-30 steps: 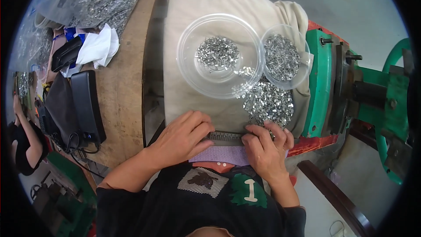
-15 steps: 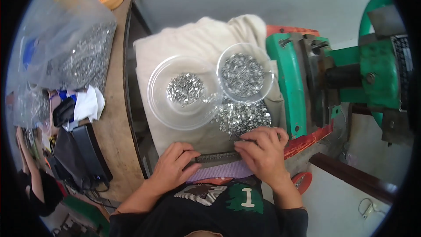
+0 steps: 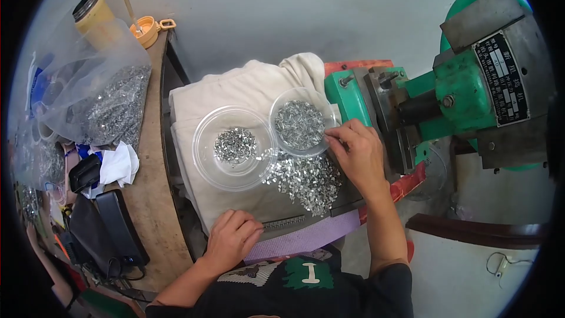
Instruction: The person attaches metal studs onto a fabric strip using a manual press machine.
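A narrow dark metal strip (image 3: 285, 222) with a row of small teeth or slots lies near the cloth's front edge. Its left end is at the closed fingers of my left hand (image 3: 234, 238). My right hand (image 3: 360, 156) is pinched at the right rim of a clear plastic tub (image 3: 286, 150) filled with thin silvery pins; what is between the fingertips is too small to make out. To the left, a wider clear bowl (image 3: 203, 168) has small metal pieces at its bottom. A loose heap of shiny metal pieces (image 3: 312, 182) spreads in front of the tub.
A green machine press (image 3: 465, 91) stands at the right, close to my right arm. On the wooden table (image 3: 154, 200) at left are a plastic bag of metal parts (image 3: 115, 106), a yellow jar (image 3: 97, 17), white tissue (image 3: 119, 165) and a black case (image 3: 122, 224). Another person's arm (image 3: 44, 262) shows at far left.
My right hand has left the strip's right end and moved up to the tub's rim. My left hand stays by the strip's left end. The view has shifted.
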A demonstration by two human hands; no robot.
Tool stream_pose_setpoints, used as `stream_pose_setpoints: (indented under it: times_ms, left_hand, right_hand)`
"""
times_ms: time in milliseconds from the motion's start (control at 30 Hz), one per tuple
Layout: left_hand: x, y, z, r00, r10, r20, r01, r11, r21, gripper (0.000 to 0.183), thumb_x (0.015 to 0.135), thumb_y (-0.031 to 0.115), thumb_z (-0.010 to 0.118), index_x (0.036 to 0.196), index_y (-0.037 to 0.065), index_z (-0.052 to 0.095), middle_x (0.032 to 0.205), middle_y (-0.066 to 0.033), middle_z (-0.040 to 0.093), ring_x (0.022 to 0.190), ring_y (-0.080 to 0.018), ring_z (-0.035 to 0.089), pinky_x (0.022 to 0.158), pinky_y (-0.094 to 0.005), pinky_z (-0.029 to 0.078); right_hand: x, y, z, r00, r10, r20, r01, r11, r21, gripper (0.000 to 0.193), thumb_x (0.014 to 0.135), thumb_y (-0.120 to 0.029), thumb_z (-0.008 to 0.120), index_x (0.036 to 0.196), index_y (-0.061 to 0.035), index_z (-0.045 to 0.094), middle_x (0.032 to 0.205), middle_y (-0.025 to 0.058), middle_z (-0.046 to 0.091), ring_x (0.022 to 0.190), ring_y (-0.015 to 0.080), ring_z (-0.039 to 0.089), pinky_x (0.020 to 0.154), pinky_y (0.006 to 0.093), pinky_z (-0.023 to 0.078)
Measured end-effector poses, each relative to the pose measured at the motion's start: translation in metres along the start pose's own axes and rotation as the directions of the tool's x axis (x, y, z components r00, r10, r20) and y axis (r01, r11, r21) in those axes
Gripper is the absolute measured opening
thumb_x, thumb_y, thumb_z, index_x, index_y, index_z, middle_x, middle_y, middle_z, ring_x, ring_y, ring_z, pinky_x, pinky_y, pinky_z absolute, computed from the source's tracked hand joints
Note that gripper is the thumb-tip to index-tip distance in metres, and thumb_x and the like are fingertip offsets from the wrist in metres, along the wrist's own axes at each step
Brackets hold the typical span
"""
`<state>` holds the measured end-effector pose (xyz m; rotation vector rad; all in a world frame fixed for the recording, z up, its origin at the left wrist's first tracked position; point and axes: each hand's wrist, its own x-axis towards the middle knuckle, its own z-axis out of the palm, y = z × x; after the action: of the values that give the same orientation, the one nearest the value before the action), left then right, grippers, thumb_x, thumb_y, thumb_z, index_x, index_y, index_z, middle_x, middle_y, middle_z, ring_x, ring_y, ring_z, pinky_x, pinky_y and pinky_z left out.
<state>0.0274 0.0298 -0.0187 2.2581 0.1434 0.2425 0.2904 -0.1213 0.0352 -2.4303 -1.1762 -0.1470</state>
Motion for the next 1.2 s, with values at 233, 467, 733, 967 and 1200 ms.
stream_pose_setpoints:
  times_ms: [233, 467, 733, 967, 1200]
  left_hand:
    - [-0.002, 0.002, 0.002, 1.000, 0.009, -0.003, -0.009, 1.000, 0.025, 0.016, 0.077, 0.011, 0.077, 0.088, 0.008, 0.067, 0.092, -0.0045, 0.061, 0.085, -0.0258, 0.059, 0.074, -0.0382, 0.046]
    - [0.003, 0.002, 0.004, 0.999, 0.033, 0.017, -0.034, 0.996, 0.078, 0.026, 0.076, 0.015, 0.078, 0.098, 0.008, 0.067, 0.098, -0.0053, 0.061, 0.091, -0.0253, 0.060, 0.076, -0.0376, 0.046]
    - [0.001, 0.010, -0.008, 0.997, 0.044, 0.058, -0.058, 0.964, 0.258, 0.025, 0.077, 0.017, 0.076, 0.099, 0.008, 0.067, 0.102, -0.0052, 0.061, 0.094, -0.0244, 0.060, 0.079, -0.0362, 0.046]
    - [-0.001, 0.017, -0.006, 0.999, 0.005, 0.038, -0.009, 0.992, 0.127, 0.032, 0.084, 0.026, 0.073, 0.109, 0.009, 0.062, 0.106, -0.0081, 0.059, 0.097, -0.0271, 0.060, 0.081, -0.0399, 0.049]
    - [0.026, 0.037, -0.004, 0.984, 0.176, -0.031, -0.174, 0.983, 0.059, 0.022, 0.088, 0.022, 0.067, 0.102, 0.007, 0.059, 0.097, -0.0082, 0.053, 0.091, -0.0267, 0.057, 0.079, -0.0399, 0.048]
  right_hand:
    - [0.017, 0.010, 0.016, 0.992, -0.124, -0.015, 0.121, 0.986, -0.118, 0.010, 0.077, -0.010, 0.076, 0.086, -0.0106, 0.074, 0.082, 0.0048, 0.066, 0.082, 0.0263, 0.065, 0.080, 0.0395, 0.048]
    - [0.027, 0.017, 0.017, 0.975, -0.211, 0.074, 0.218, 0.971, -0.098, 0.011, 0.076, -0.011, 0.076, 0.087, -0.0102, 0.074, 0.083, 0.0056, 0.067, 0.083, 0.0264, 0.065, 0.082, 0.0394, 0.047]
    - [0.037, 0.011, 0.022, 0.950, -0.289, 0.121, 0.300, 0.950, -0.082, 0.011, 0.077, -0.013, 0.074, 0.087, -0.0096, 0.072, 0.082, 0.0058, 0.066, 0.085, 0.0256, 0.065, 0.082, 0.0394, 0.047]
    - [0.033, 0.017, 0.021, 0.941, -0.290, 0.171, 0.319, 0.931, -0.176, 0.009, 0.072, -0.010, 0.072, 0.080, -0.0103, 0.069, 0.081, 0.0072, 0.065, 0.083, 0.0274, 0.064, 0.075, 0.0422, 0.049]
    - [0.042, 0.008, 0.022, 0.950, -0.193, 0.245, 0.219, 0.972, -0.084, 0.013, 0.074, -0.009, 0.073, 0.087, -0.0052, 0.070, 0.085, 0.0128, 0.068, 0.082, 0.0326, 0.066, 0.073, 0.0439, 0.053]
